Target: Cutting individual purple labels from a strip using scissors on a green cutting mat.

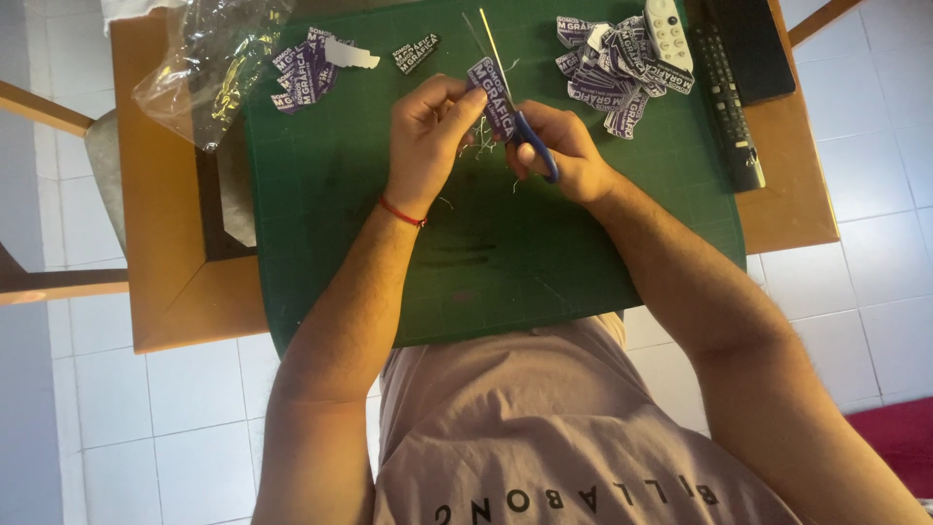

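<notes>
While both forearms reach in from the bottom of the frame, the biggest thing under them is the wooden table (160, 243), set on a white tiled floor (865, 194). Green cutting mat (486, 262) covers most of the tabletop, near edge hanging over toward the person's lap.

Clear plastic bag (209, 58) lies crumpled at the mat's far left corner, half on the wood. Black remote (729, 97) lies along the mat's right edge, with a white remote (669, 34) just left of it, resting on the right pile of purple labels (617, 73). Smaller left pile of labels (306, 68) sits at the mat's far left, well apart from the right pile.

Left hand (428, 141), red string at the wrist, pinches a single purple label (493, 92) between thumb and fingertips, raised above the mat's far middle. Right hand (564, 151) is closed through the blue handles of the scissors (530, 141); blades point away, running behind the label. Can't tell whether the blades are apart or together, label hides them.

Thin white thread scraps (476, 146) lie on the mat just under the hands.
</notes>
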